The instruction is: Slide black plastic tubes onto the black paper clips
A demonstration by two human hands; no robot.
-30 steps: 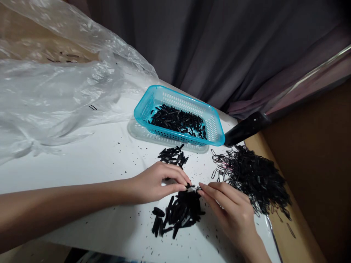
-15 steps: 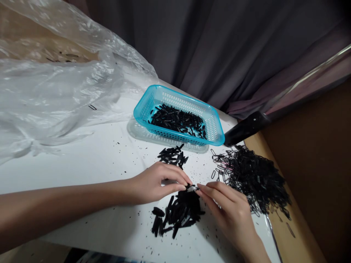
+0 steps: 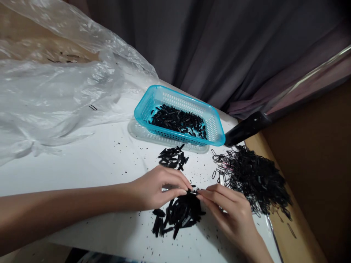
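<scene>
Fingertips pinched, my left hand (image 3: 167, 186) reaches in from the left over a white work surface (image 3: 104, 219). Opposite it, my right hand (image 3: 231, 208) has its thumb and fingers pressed together. Between the two sets of fingertips is a thin, small black piece (image 3: 194, 191); the fingers cover most of it. Just below lies a heap of black strips (image 3: 182, 213). A smaller group of black slivers (image 3: 172, 157) rests above my left hand. To the right of my right hand is a large tangled pile of thin black loops (image 3: 257, 179).
A blue perforated basket (image 3: 186, 138) holding many black slivers stands behind the hands. Clear plastic sheeting (image 3: 63, 91) spreads over the left side. A black flat-ended object (image 3: 246, 128) sits right of the basket. Grey curtain (image 3: 192, 44) hangs behind. Black crumbs dot the surface.
Both hands have moved down slightly, closer to the heap of strips, with fingertips still together around the small black piece. The basket and piles have stayed put.
</scene>
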